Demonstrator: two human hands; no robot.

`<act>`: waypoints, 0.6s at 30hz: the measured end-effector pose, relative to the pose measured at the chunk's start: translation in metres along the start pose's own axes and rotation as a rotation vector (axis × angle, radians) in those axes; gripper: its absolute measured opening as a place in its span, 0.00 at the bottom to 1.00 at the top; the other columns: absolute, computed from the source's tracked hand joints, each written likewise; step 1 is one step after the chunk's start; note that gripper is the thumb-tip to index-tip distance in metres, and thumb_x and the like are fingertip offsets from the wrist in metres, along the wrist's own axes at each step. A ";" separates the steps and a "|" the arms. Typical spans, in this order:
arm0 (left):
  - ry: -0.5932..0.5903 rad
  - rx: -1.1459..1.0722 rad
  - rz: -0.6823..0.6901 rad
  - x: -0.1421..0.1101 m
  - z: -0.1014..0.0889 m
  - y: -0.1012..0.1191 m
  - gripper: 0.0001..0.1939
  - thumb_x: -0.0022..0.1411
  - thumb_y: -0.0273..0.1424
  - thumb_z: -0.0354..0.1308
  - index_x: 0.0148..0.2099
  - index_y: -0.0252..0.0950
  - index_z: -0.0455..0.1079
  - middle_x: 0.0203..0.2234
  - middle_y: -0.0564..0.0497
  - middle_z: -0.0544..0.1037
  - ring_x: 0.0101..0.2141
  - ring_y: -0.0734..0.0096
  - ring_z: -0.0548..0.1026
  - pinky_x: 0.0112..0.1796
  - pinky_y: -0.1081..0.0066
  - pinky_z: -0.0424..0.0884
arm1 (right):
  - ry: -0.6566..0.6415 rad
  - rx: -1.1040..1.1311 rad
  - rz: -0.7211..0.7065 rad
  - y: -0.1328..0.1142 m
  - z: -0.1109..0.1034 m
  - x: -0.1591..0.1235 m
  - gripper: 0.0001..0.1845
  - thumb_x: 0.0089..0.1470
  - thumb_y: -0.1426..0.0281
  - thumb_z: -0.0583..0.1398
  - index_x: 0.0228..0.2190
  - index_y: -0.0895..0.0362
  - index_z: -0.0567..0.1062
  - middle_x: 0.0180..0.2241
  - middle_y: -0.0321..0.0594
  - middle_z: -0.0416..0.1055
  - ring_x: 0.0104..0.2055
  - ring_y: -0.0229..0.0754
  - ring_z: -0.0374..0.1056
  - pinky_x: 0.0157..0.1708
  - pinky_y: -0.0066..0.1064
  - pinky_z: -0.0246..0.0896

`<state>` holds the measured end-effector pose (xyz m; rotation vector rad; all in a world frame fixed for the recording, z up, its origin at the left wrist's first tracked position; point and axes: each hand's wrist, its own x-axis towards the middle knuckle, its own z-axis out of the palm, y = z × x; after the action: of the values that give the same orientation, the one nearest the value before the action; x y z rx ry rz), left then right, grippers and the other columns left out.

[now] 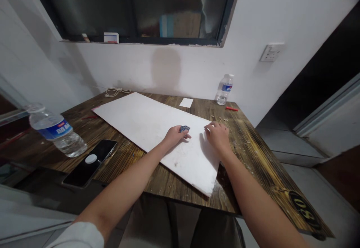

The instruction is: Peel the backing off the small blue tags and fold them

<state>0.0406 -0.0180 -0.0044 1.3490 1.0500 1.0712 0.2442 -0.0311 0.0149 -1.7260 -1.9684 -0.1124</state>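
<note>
My left hand (176, 135) is closed around a small blue patterned piece (184, 128), which sticks out between thumb and fingers; its kind is too small to tell. That hand is over a large white board (152, 117) lying slantwise on the table. My right hand (218, 136) is at the board's right edge, a short way from the blue piece. Its fingers are curled, with the tips drawn together; anything between them is too small to make out.
On the dark wooden table (250, 162), a phone (90, 165) bearing a white round cap (90, 159) lies left, beside a water bottle (56, 130). A second bottle (225, 90), a red stick-like object (231, 108), a white paper (186, 102) and a white cable (116, 91) lie towards the wall.
</note>
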 end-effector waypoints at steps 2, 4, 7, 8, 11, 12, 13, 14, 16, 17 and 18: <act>-0.041 0.037 0.021 -0.002 0.001 0.002 0.12 0.56 0.35 0.62 0.35 0.31 0.69 0.28 0.43 0.79 0.29 0.69 0.76 0.32 0.69 0.72 | 0.026 0.197 -0.074 -0.006 0.001 0.001 0.12 0.59 0.65 0.55 0.37 0.54 0.77 0.43 0.45 0.72 0.47 0.50 0.62 0.45 0.40 0.51; -0.072 0.075 0.035 -0.006 0.002 0.005 0.12 0.55 0.36 0.62 0.35 0.31 0.70 0.27 0.44 0.79 0.29 0.69 0.76 0.31 0.70 0.70 | 0.013 0.389 -0.143 -0.011 0.005 0.002 0.12 0.56 0.62 0.58 0.37 0.55 0.75 0.40 0.43 0.73 0.43 0.46 0.64 0.43 0.37 0.55; -0.115 0.172 0.053 -0.010 0.003 0.010 0.12 0.54 0.36 0.62 0.34 0.31 0.72 0.27 0.46 0.79 0.28 0.70 0.75 0.30 0.71 0.67 | -0.022 0.550 -0.182 -0.018 0.011 -0.001 0.11 0.52 0.60 0.61 0.33 0.55 0.74 0.35 0.41 0.73 0.36 0.43 0.65 0.37 0.34 0.58; -0.131 0.219 0.067 -0.011 0.003 0.011 0.11 0.54 0.36 0.62 0.34 0.32 0.72 0.27 0.47 0.78 0.29 0.69 0.75 0.30 0.71 0.67 | -0.025 0.573 -0.183 -0.019 0.013 -0.002 0.10 0.52 0.61 0.61 0.31 0.55 0.73 0.34 0.40 0.72 0.35 0.42 0.64 0.36 0.33 0.58; -0.160 0.340 0.115 -0.012 0.002 0.012 0.07 0.52 0.33 0.63 0.32 0.33 0.73 0.27 0.49 0.78 0.30 0.69 0.74 0.31 0.71 0.66 | -0.009 0.600 -0.198 -0.021 0.016 -0.004 0.09 0.52 0.62 0.61 0.27 0.55 0.72 0.30 0.39 0.70 0.32 0.41 0.64 0.34 0.32 0.58; -0.164 0.356 0.121 -0.011 0.002 0.011 0.07 0.51 0.32 0.63 0.32 0.34 0.73 0.27 0.49 0.78 0.30 0.69 0.74 0.31 0.71 0.66 | -0.003 0.600 -0.203 -0.021 0.016 -0.004 0.09 0.52 0.63 0.61 0.26 0.55 0.72 0.30 0.38 0.69 0.32 0.40 0.64 0.34 0.32 0.58; -0.168 0.351 0.121 -0.011 0.002 0.010 0.08 0.51 0.32 0.63 0.33 0.34 0.73 0.27 0.49 0.77 0.30 0.69 0.74 0.31 0.71 0.66 | 0.003 0.599 -0.203 -0.021 0.016 -0.004 0.09 0.52 0.63 0.61 0.26 0.55 0.71 0.29 0.38 0.69 0.32 0.40 0.64 0.34 0.32 0.58; -0.178 0.325 0.112 -0.010 0.002 0.009 0.09 0.51 0.33 0.63 0.34 0.34 0.74 0.28 0.49 0.78 0.30 0.69 0.74 0.31 0.71 0.66 | 0.012 0.599 -0.196 -0.021 0.015 -0.003 0.09 0.52 0.64 0.60 0.25 0.55 0.71 0.29 0.38 0.69 0.31 0.40 0.64 0.34 0.32 0.58; -0.217 0.214 0.072 -0.008 0.002 0.005 0.12 0.53 0.35 0.62 0.38 0.33 0.74 0.32 0.46 0.78 0.33 0.69 0.74 0.33 0.71 0.67 | 0.031 0.605 -0.171 -0.021 0.014 -0.002 0.09 0.52 0.64 0.60 0.25 0.56 0.72 0.29 0.39 0.70 0.31 0.40 0.64 0.33 0.31 0.58; -0.236 0.143 0.049 -0.007 0.003 0.004 0.13 0.55 0.37 0.61 0.40 0.33 0.74 0.34 0.44 0.79 0.34 0.68 0.75 0.34 0.70 0.68 | 0.038 0.613 -0.154 -0.021 0.014 -0.002 0.09 0.52 0.64 0.59 0.25 0.56 0.72 0.28 0.39 0.70 0.30 0.40 0.64 0.33 0.31 0.58; -0.248 0.078 0.030 -0.006 0.003 0.002 0.14 0.57 0.38 0.59 0.41 0.33 0.74 0.36 0.42 0.79 0.36 0.68 0.75 0.36 0.70 0.69 | 0.038 0.623 -0.132 -0.021 0.013 -0.002 0.09 0.52 0.64 0.59 0.25 0.56 0.72 0.28 0.39 0.71 0.30 0.40 0.65 0.33 0.31 0.58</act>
<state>0.0420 -0.0251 -0.0024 1.5209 0.8970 0.8658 0.2200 -0.0316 0.0084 -1.1801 -1.8256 0.3821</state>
